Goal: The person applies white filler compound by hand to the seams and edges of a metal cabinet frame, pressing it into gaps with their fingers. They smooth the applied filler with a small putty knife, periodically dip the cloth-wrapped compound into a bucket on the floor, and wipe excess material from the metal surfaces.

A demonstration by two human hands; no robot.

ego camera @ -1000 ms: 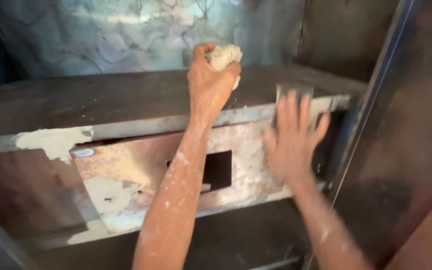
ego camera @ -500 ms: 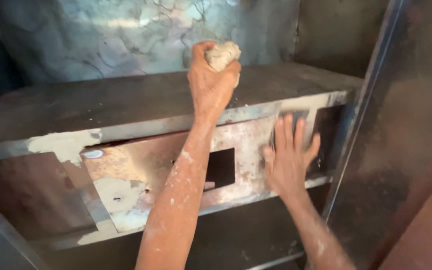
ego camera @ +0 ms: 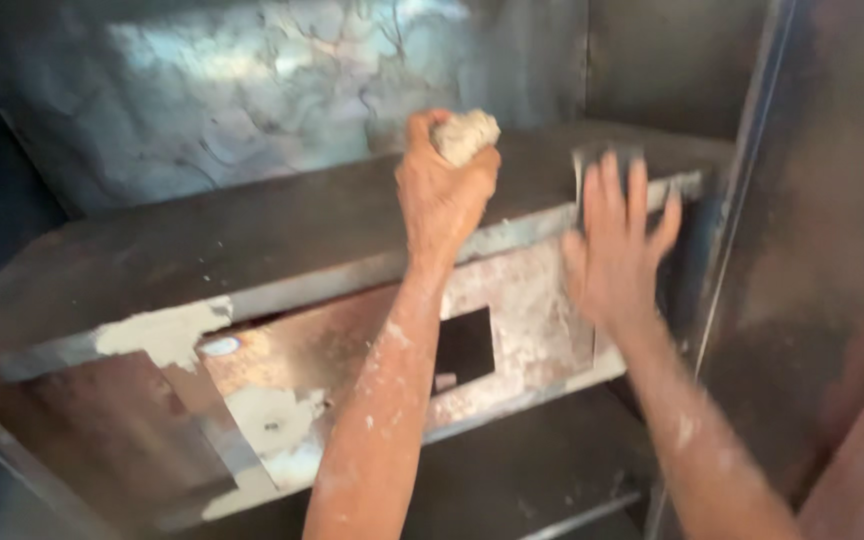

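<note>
My left hand is raised over the top of a dark metal cabinet and is closed around a pale lump of filler putty. My right hand is flat with fingers spread, pressed against the cabinet's front panel near its right end, and looks blurred. The panel is rusty and smeared with whitish putty. A rectangular hole in the panel lies between my two forearms. Both forearms are dusted with white.
Putty patches cover the cabinet's front left edge and lower panel. A mottled grey wall stands behind the cabinet. A dark metal frame post runs down the right side, close to my right hand.
My right hand has slid upward and to the right across the front panel. My left hand has stayed raised with the putty lump.
</note>
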